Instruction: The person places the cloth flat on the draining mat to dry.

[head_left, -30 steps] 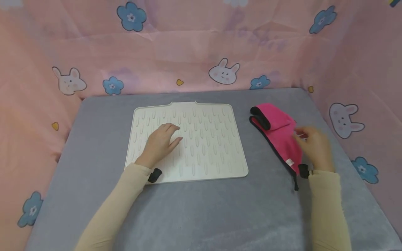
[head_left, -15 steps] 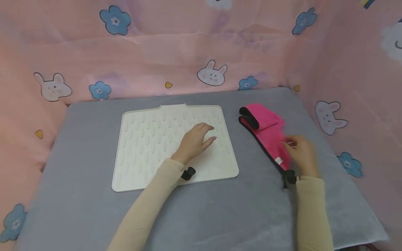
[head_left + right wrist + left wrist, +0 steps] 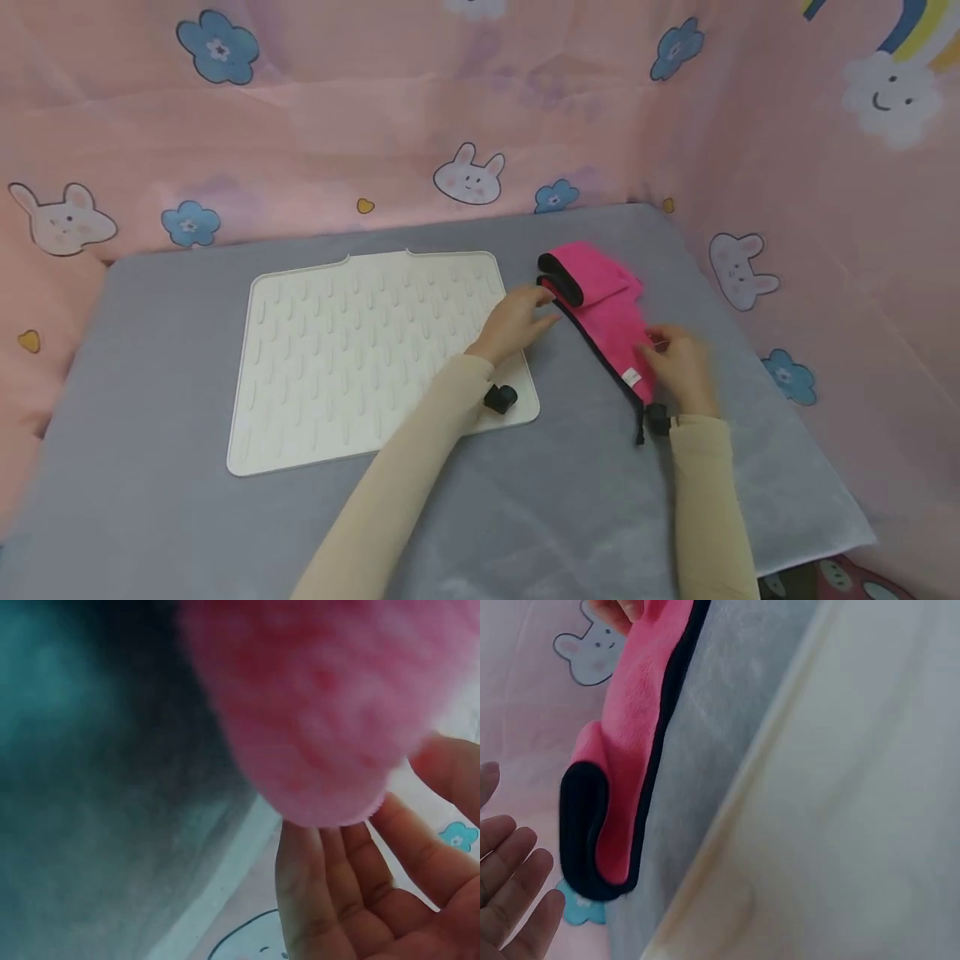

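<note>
A pink fleecy hair towel wrap with black trim [image 3: 607, 325] lies on the right side of the table, its wide end folded over at the back and its narrow end, with a black cord, toward the front. My left hand [image 3: 513, 321] hovers over the right edge of the white ridged mat, fingers parted, fingertips close to the wrap's black edge. In the left wrist view those fingers [image 3: 517, 874] are spread with nothing in them. My right hand [image 3: 682, 367] is at the wrap's right edge. In the right wrist view its fairly straight fingers [image 3: 345, 874] meet the pink cloth, which hides some fingertips.
The white ridged mat [image 3: 360, 358] lies flat left of the wrap. A grey cloth covers the table [image 3: 172, 400]. Pink printed curtains [image 3: 315, 142] stand along its back and sides. Each wrist carries a small black camera [image 3: 501, 398].
My left hand has moved right across the mat to beside the wrap. My right hand stays at the wrap's right edge. The head view has turned to the right.
</note>
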`<control>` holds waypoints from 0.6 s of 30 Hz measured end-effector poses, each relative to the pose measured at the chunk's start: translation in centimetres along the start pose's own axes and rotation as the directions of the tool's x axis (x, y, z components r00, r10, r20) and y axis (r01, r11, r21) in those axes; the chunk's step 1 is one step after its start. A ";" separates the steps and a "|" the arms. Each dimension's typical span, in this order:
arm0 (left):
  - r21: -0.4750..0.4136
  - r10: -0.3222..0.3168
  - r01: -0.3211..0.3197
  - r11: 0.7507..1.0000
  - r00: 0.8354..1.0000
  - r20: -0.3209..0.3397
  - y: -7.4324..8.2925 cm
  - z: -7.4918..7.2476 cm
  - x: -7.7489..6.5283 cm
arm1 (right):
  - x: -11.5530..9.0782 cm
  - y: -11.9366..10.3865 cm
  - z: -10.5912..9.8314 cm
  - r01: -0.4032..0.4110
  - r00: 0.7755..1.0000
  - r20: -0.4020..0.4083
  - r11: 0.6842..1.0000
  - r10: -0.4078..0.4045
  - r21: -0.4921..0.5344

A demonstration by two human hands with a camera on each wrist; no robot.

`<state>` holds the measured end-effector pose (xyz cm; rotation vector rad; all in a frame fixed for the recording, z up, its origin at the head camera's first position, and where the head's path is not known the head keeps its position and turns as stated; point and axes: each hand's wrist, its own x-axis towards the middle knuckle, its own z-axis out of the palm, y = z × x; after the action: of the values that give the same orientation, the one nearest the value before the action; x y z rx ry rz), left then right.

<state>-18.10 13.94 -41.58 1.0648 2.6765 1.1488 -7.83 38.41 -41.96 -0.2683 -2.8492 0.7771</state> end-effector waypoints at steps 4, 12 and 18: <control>0.037 -0.033 0.032 0.999 0.999 0.030 0.6 1.9 1.7 | -0.2 -0.1 0.5 -0.014 1.000 0.024 0.999 0.013 0.032; 0.025 -0.167 0.168 0.985 0.986 -0.019 1.2 3.8 2.5 | -0.2 -0.2 1.2 0.019 1.000 0.000 0.999 -0.019 0.036; 0.045 -0.117 0.121 0.992 0.991 -0.066 1.7 4.3 3.7 | 0.0 -0.1 0.6 0.030 0.999 -0.042 0.999 -0.028 0.036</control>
<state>-18.69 19.76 -42.77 0.8750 2.7872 1.1203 -7.99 38.08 -42.40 -0.2348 -2.7911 0.8076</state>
